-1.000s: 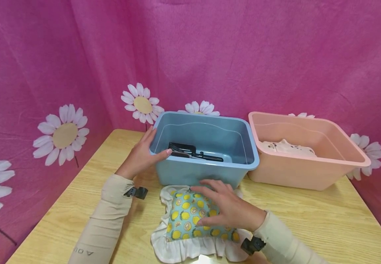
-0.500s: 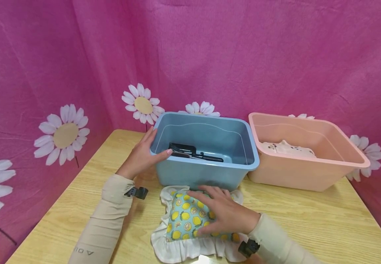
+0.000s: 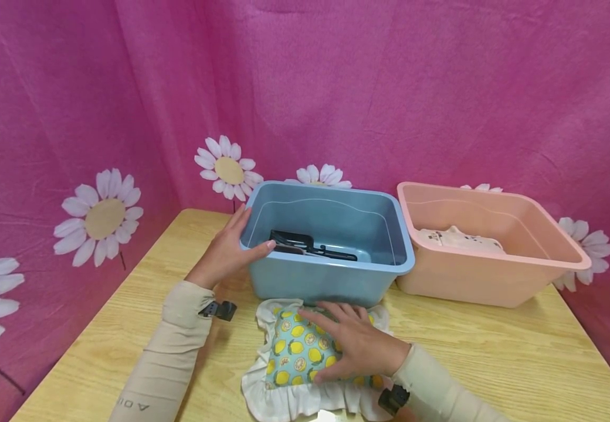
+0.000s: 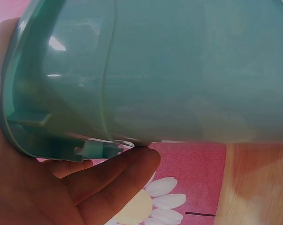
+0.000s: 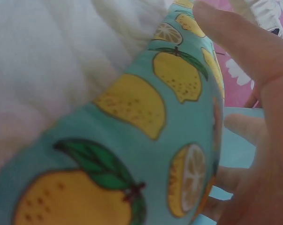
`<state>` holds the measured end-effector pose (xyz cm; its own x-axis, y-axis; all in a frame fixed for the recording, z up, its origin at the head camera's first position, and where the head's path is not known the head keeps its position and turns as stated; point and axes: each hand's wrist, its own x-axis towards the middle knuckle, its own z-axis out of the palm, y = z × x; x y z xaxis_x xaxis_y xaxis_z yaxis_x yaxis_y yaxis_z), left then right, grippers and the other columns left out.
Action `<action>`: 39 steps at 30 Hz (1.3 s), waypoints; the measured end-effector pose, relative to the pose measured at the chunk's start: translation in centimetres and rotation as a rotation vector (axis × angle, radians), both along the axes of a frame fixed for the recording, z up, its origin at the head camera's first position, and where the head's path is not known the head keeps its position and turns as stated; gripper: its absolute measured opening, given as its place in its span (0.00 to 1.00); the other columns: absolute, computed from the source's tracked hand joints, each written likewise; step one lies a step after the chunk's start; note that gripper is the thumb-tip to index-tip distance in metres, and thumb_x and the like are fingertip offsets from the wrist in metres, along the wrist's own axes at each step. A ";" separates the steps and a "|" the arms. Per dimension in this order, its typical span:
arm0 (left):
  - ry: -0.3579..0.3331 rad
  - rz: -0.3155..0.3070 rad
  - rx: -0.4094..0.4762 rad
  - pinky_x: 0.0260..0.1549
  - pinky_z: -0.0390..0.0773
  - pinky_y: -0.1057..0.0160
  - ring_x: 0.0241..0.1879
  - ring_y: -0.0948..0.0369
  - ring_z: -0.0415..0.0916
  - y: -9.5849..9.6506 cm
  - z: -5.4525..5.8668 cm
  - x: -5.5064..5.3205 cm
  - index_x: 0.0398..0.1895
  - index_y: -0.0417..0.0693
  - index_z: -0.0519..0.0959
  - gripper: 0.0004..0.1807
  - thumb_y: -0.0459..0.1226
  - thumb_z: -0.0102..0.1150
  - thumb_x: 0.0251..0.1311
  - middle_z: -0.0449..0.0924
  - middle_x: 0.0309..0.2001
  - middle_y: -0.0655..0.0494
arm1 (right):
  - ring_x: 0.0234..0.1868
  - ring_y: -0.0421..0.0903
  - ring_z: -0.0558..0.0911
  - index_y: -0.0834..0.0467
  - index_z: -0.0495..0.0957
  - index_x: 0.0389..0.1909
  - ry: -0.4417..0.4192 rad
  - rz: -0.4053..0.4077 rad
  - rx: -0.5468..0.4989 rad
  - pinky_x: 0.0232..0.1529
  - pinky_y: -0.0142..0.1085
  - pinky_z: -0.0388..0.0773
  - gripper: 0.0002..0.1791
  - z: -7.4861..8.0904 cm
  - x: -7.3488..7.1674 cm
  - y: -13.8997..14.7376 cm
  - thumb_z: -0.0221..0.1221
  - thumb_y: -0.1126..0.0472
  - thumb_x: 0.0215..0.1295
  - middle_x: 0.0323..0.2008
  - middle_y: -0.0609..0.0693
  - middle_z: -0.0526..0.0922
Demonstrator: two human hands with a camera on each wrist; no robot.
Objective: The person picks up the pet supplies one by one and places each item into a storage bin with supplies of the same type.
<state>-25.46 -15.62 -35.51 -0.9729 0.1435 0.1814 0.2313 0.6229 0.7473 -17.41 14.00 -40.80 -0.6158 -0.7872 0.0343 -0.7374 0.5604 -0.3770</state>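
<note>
A blue plastic bin [image 3: 331,284] stands mid-table. My left hand [image 3: 226,249] grips its left front corner, thumb over the rim and fingers along the outside wall; in the left wrist view those fingers [image 4: 118,180] lie against the bin's underside of the rim. In front of the bin lies a small cushion [image 3: 295,347] with a lemon print and white ruffled edge. My right hand [image 3: 360,346] rests over the cushion's right half, fingers spread and thumb apart, covering part of the print. The right wrist view shows the lemon fabric [image 5: 146,136] close up beside that hand.
Inside the blue bin are black-handled utensils [image 3: 339,254]. A pink bin [image 3: 458,278] stands right beside it, with a folded white patterned cloth [image 3: 460,239] inside. A pink curtain with daisies [image 3: 336,88] closes off the back and sides of the wooden table [image 3: 495,346].
My right hand has shifted slightly left and down across the cushion. The left hand keeps its place on the blue bin, and the bins stay put.
</note>
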 end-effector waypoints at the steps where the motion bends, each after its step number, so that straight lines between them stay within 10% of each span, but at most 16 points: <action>1: 0.002 0.000 -0.002 0.58 0.66 0.36 0.74 0.47 0.43 0.0 0.0 0.0 0.78 0.58 0.44 0.57 0.66 0.60 0.50 0.35 0.77 0.61 | 0.70 0.56 0.55 0.42 0.50 0.75 -0.001 0.001 -0.002 0.59 0.63 0.55 0.57 -0.1 0.0 0.0 0.65 0.29 0.47 0.71 0.56 0.55; 39: 0.011 -0.009 0.013 0.55 0.70 0.37 0.73 0.46 0.46 -0.2 -0.3 -0.1 0.78 0.60 0.45 0.56 0.66 0.60 0.50 0.37 0.77 0.59 | 0.70 0.57 0.55 0.38 0.43 0.77 0.013 -0.020 0.094 0.56 0.64 0.56 0.64 -2.0 -0.1 -0.2 0.63 0.23 0.39 0.73 0.56 0.51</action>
